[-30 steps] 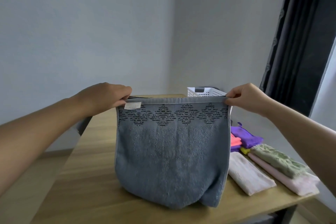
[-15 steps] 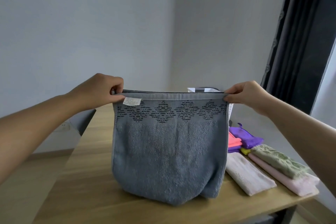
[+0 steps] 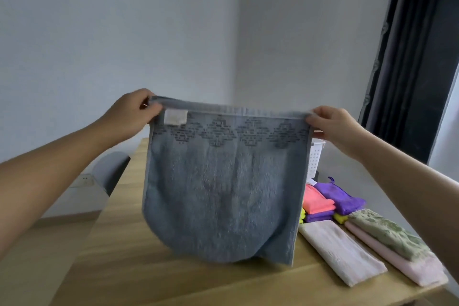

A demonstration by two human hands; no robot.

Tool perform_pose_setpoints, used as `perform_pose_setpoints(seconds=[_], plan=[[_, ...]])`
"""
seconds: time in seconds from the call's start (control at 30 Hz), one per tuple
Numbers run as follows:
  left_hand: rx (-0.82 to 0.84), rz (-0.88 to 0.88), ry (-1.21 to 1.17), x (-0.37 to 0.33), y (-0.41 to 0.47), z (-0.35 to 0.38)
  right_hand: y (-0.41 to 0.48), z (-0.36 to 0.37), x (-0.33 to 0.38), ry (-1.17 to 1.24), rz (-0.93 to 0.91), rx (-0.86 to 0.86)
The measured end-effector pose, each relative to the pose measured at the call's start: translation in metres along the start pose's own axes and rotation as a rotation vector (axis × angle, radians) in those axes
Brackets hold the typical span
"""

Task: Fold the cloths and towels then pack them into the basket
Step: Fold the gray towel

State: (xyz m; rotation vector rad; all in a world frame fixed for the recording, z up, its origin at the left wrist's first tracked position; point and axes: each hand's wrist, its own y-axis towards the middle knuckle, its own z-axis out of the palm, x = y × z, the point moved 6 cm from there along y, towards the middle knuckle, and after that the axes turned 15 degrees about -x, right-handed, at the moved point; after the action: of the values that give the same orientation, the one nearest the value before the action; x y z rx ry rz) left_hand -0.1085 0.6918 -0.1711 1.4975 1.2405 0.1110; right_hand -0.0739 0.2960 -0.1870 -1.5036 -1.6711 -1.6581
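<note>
Grey-blue terry towel [image 3: 223, 194], doubled over, now hangs higher above the wooden table [image 3: 149, 268] than a second ago. Left hand [image 3: 129, 117] and right hand [image 3: 335, 126] each pinch a top corner. White perforated basket [image 3: 315, 156] stands behind; further folding probably follows.

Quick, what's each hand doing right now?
Left hand: pinching the grey towel's top left corner.
Right hand: pinching its top right corner.
</note>
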Motion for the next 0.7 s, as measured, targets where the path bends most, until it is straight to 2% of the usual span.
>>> perform_pose_setpoints(seconds=[0.07,0.1,0.3,0.53,0.63,0.7], plan=[[-0.109,-0.206,-0.189,0.014,0.009,0.007,0.004,0.017,0.002,0.111,0.094,0.04],[-0.165,-0.235,-0.203,0.017,0.014,0.009,0.008,0.023,0.003,0.111,0.107,0.04],[-0.316,-0.154,0.023,0.02,0.037,0.007,0.031,0.043,0.018,0.091,0.068,-0.05],[-0.21,-0.229,0.065,0.029,0.057,0.013,0.052,0.052,0.025,0.011,0.045,-0.117],[-0.137,-0.251,0.003,0.023,0.055,0.02,0.05,0.062,0.023,-0.018,0.074,-0.047],[-0.079,-0.206,-0.075,0.01,0.052,0.031,0.042,0.077,0.029,0.015,0.036,0.039]])
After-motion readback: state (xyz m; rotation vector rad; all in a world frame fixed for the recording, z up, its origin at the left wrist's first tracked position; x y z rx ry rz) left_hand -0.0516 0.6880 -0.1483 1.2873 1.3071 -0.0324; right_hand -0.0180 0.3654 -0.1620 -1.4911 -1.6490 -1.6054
